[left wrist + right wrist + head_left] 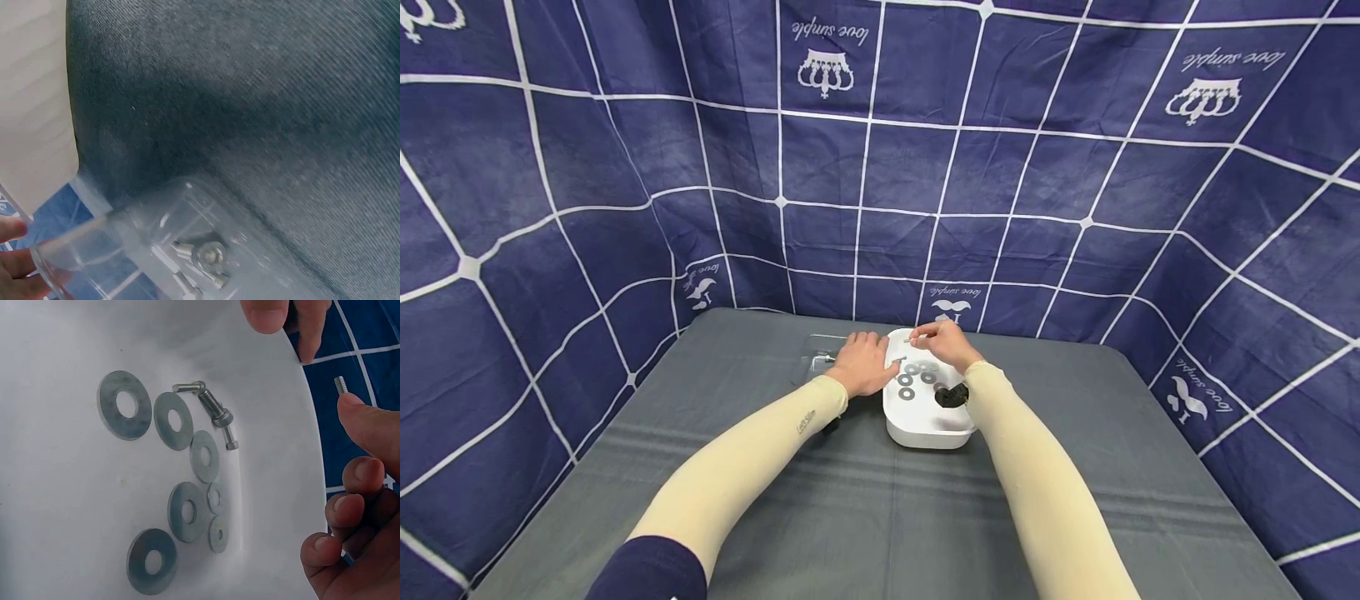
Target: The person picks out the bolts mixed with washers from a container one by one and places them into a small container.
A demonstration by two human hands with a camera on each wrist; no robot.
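My right hand (946, 342) is over the far part of a white tray (928, 439), its thumb and forefinger pinching a small threaded screw (340, 385). In the right wrist view the other fingers curl beside the tray's rim. Several flat grey washers (154, 561) lie on the tray floor, next to a few socket-head screws (215, 409) near the wall. My left hand (861, 364) rests at the tray's left rim with fingers extended, thumb reaching over the inside. Beside it stands a clear plastic container (187, 194), with a washer (211, 255) and several screws (182, 284) inside.
A grey cloth (880, 517) covers the table under the tray and the clear container. Blue curtains with white grid lines (910, 167) hang behind the table and along both sides. Black devices are worn at both wrists.
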